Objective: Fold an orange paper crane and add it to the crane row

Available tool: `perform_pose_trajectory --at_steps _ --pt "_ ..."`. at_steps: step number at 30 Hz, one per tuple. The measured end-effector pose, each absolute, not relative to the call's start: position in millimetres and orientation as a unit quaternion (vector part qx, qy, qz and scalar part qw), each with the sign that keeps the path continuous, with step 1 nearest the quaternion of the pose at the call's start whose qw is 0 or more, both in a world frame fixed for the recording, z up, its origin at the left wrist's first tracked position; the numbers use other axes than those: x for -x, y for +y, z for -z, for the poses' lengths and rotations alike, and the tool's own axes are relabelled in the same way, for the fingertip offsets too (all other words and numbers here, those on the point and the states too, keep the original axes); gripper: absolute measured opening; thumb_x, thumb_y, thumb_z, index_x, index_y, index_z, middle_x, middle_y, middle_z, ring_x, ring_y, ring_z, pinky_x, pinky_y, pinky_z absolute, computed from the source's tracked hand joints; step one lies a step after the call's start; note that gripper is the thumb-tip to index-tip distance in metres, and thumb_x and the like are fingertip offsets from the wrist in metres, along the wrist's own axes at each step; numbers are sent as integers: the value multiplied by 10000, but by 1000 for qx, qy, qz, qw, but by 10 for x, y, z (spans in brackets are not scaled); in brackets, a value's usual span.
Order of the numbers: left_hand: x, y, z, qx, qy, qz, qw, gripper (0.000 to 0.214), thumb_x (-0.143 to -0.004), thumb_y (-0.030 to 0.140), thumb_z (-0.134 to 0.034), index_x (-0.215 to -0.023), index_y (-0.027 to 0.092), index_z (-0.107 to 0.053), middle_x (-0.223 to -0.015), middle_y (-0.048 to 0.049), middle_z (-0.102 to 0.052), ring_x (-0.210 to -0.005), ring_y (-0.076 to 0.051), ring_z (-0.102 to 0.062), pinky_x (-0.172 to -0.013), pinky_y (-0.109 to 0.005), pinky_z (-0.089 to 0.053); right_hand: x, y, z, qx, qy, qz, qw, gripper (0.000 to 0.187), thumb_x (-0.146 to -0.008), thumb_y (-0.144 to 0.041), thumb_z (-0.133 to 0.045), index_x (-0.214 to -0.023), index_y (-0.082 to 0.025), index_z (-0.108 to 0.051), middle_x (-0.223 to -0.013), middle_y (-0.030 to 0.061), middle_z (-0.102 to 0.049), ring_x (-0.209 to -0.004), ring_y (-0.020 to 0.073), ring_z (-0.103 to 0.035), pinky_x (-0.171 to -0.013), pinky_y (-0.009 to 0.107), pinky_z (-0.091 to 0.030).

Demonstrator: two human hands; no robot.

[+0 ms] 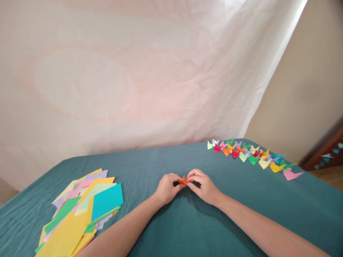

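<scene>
A small orange folded paper piece (183, 180) sits low over the teal tablecloth (166, 228) at the centre. My left hand (167, 188) pinches its left side with closed fingers. My right hand (204, 186) pinches its right side, fingers curled round it. Both forearms reach in from the bottom edge. Part of the paper is hidden between the fingertips.
A loose pile of coloured square sheets (80, 210) lies at the front left. Several finished folded paper figures (254, 155) in many colours stand in rows at the back right. A pale draped sheet (120, 78) hangs behind the table. A wooden piece (325, 151) shows at the far right.
</scene>
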State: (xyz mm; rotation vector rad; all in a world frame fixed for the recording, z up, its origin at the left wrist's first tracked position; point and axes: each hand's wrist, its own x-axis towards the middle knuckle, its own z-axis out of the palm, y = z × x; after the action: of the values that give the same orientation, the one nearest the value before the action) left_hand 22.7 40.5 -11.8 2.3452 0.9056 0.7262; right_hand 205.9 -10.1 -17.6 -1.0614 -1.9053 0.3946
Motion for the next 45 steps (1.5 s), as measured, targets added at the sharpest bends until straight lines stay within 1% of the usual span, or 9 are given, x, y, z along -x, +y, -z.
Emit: perform_pose_trajectory --at_steps 5,9,12,14,23,30,35,41,45 --pt "-235 418 136 -854 341 -271 284 128 -801 279 -590 -834 211 -694 -808 -7 -673 -778 -155 -600 -757 -251 -443 -2056 -94 182 439 -762 -147 453 104 -824 -196 -529 -820 -221 -630 -870 45 -589 -857 184 -553 -784 339 -456" --pt "-242 433 149 -826 365 -317 292 309 -745 168 -600 -1050 214 -618 -993 -22 -648 -921 -170 -589 -835 -281 -449 -2070 -62 212 476 -742 -118 456 102 -816 -181 -526 -785 -216 -617 -856 47 -584 -846 189 -548 -777 345 -452" --pt "-239 439 158 -822 376 -340 261 365 -701 45 -519 -1018 203 -608 -1014 -28 -629 -972 -170 -565 -890 -306 -429 -2089 -26 253 504 -740 -112 431 116 -800 -161 -526 -732 -210 -606 -840 46 -581 -828 190 -548 -766 346 -451" --pt "-236 437 161 -830 374 -339 239 360 -685 24 -486 -968 198 -622 -991 -29 -628 -977 -174 -553 -907 -314 -415 -2098 -9 273 507 -746 -116 417 121 -783 -146 -533 -707 -208 -603 -829 42 -581 -816 187 -549 -760 341 -452" --pt "-253 390 156 -857 376 -296 190 119 -746 234 -600 -841 224 -671 -943 -24 -627 -954 -201 -537 -889 -334 -395 -2097 20 321 512 -756 -128 386 94 -749 -147 -577 -745 -213 -644 -842 35 -587 -828 187 -548 -777 342 -443" --pt "-244 415 202 -869 370 -281 168 145 -740 230 -611 -867 230 -680 -966 -28 -619 -966 -205 -526 -878 -327 -391 -2118 93 383 527 -752 -138 370 68 -712 -146 -613 -719 -203 -648 -854 32 -600 -826 180 -555 -787 329 -433" --pt "-253 430 209 -873 374 -270 159 151 -753 271 -605 -870 225 -688 -979 -37 -613 -946 -204 -533 -865 -319 -400 -2114 116 404 534 -749 -139 367 11 -707 -209 -650 -717 -205 -650 -863 37 -603 -826 186 -555 -792 336 -426" --pt "-243 430 209 -873 370 -271 166 180 -731 267 -621 -900 235 -675 -981 -34 -605 -950 -207 -532 -866 -319 -400 -2101 69 354 533 -750 -137 369 79 -706 -262 -667 -760 -211 -640 -886 39 -595 -849 196 -549 -797 346 -422" --pt "-239 438 209 -864 362 -294 191 227 -730 208 -599 -948 226 -659 -958 -30 -613 -943 -199 -535 -878 -322 -399 -2110 30 318 525 -747 -142 383 146 -704 -273 -666 -823 -208 -611 -886 37 -594 -849 194 -549 -781 337 -428"
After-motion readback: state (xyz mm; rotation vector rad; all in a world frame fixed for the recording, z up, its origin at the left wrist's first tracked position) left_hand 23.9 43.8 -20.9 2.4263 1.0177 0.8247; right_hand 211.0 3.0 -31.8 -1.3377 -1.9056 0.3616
